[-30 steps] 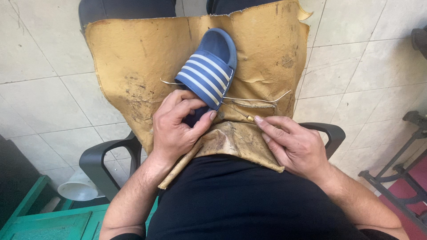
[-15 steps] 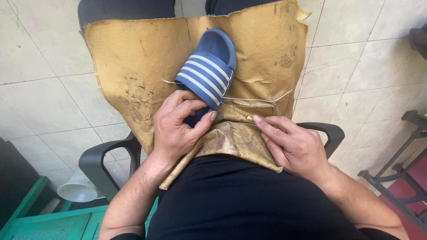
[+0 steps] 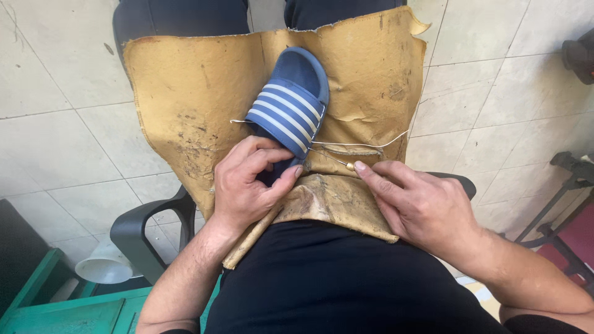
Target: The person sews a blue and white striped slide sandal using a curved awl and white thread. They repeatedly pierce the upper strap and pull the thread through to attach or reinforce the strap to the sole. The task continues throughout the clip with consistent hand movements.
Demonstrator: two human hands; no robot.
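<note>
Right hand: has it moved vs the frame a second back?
Barely. The right hand stays on the tan sheet, fingertips at the awl beside the blue slipper; at most a slight shift left toward the slipper.

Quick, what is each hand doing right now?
Left hand: closed around the heel end of the blue striped slide sandal.
Right hand: fingertips pinching a thin metal awl with white thread.

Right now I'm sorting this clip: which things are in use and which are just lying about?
In use:
left hand gripping the blue slipper
right hand holding the awl
thread
tan lap sheet

Lying about:
white funnel
green bench
metal frame
</note>
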